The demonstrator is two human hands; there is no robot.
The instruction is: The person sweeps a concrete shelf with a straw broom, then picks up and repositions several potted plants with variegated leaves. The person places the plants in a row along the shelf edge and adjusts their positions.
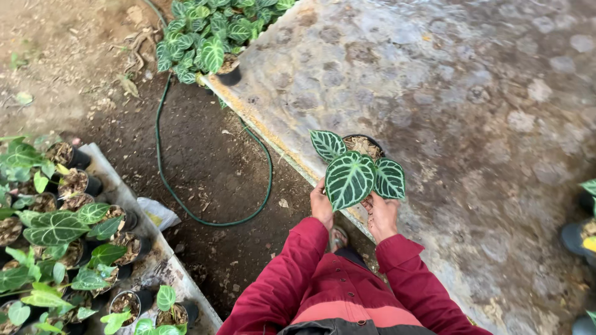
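Note:
A small black pot (364,144) holding a plant with three dark green, white-veined leaves (349,178) stands near the edge of a plastic-covered bench (472,93). My left hand (321,205) reaches up under the plant's left side, touching the big front leaf. My right hand (381,214) is just below the right leaf, fingers spread by the plant's base. Both arms wear red sleeves. The leaves hide how the fingers meet the pot.
A green hose (186,205) loops over the dirt path. Several potted leafy plants (56,229) crowd a low bench at left. Another clump of veined plants (205,37) sits at the bench's far corner. More pots (580,236) stand at the right edge.

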